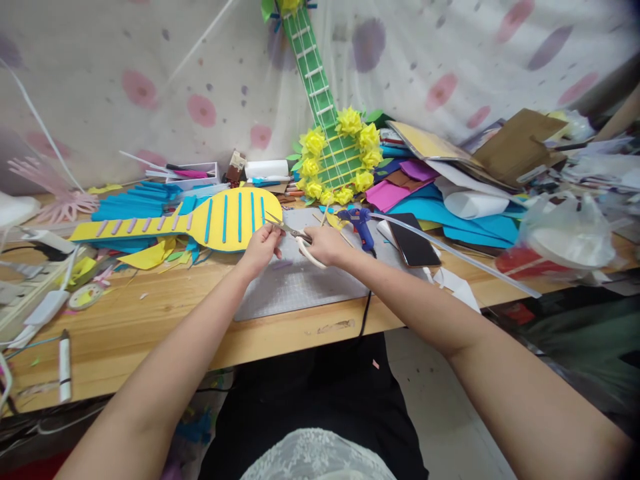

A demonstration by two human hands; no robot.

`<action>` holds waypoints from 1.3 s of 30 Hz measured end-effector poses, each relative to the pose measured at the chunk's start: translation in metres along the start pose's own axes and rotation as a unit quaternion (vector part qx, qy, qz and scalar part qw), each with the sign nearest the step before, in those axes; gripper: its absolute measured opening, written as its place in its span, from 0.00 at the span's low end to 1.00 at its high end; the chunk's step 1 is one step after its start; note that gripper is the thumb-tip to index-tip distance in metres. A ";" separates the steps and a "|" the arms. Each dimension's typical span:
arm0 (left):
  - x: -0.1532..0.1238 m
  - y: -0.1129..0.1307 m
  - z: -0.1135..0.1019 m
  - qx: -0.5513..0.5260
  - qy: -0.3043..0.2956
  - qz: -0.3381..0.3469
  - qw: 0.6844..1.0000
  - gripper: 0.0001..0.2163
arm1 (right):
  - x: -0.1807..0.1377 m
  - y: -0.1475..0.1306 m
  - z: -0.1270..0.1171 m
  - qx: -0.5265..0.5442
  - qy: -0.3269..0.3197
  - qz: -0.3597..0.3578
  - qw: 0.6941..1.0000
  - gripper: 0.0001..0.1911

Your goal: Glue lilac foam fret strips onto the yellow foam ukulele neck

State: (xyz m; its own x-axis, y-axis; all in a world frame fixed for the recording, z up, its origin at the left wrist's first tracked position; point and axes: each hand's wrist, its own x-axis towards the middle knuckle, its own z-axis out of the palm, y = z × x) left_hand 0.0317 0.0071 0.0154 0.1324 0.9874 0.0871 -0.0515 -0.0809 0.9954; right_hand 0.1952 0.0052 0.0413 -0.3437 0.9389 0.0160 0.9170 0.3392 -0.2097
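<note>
My right hand [326, 245] is closed around the white handles of a pair of scissors [311, 253], whose blades are apart and point left. Close to the blade tips, my left hand [263, 249] has its fingers pinched together. Whatever it holds is too small to make out. Both hands are above a grey cutting mat [300, 290]. Just behind and left of my left hand lies a yellow paper guitar [215, 223] with blue strips on its body and pale pink strips along its neck.
A green paper guitar [345, 163] with yellow flowers leans on the back curtain. Right of my hands are a blue glue gun [361, 223], a phone [414, 240] and a bagged red tub [555, 247]. A power strip [30, 297] and a marker [65, 367] lie left.
</note>
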 end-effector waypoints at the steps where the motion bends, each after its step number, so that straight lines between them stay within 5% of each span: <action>1: 0.001 -0.003 0.002 0.010 0.007 -0.008 1.000 0.09 | 0.000 0.002 0.001 -0.003 -0.004 0.005 1.000 0.17; 7: 0.005 -0.014 0.013 0.186 0.030 -0.007 0.982 0.08 | 0.005 0.021 0.007 0.017 -0.019 0.070 0.997 0.19; 12: 0.003 -0.020 0.026 0.528 0.029 0.084 0.844 0.09 | 0.006 0.035 0.003 0.050 -0.063 0.141 0.987 0.23; 16: 0.009 -0.033 0.035 0.614 -0.014 0.119 0.780 0.11 | 0.004 0.043 0.005 0.056 -0.069 0.162 0.983 0.24; 23: 0.015 -0.049 0.030 0.598 -0.015 0.108 0.794 0.13 | 0.002 0.050 0.014 0.067 -0.066 0.162 0.982 0.23; 31: 0.001 -0.031 0.005 0.479 0.054 0.144 0.864 0.13 | 0.002 0.048 0.015 0.076 -0.052 0.159 0.983 0.19; 35: -0.025 -0.027 -0.025 0.500 0.016 0.150 0.853 0.11 | -0.002 0.046 0.016 0.068 -0.049 0.155 0.984 0.20; 39: -0.044 -0.035 -0.038 0.553 -0.042 0.196 0.808 0.08 | -0.005 0.042 0.017 0.055 -0.041 0.154 0.986 0.20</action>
State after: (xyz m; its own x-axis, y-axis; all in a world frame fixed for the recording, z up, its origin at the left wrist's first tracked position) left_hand -0.0098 -0.0284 -0.0244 0.3894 0.8470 0.3618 0.8053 -0.5037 0.3125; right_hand 0.2315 0.0140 0.0155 -0.0712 0.9871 -0.1432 0.9544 0.0257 -0.2975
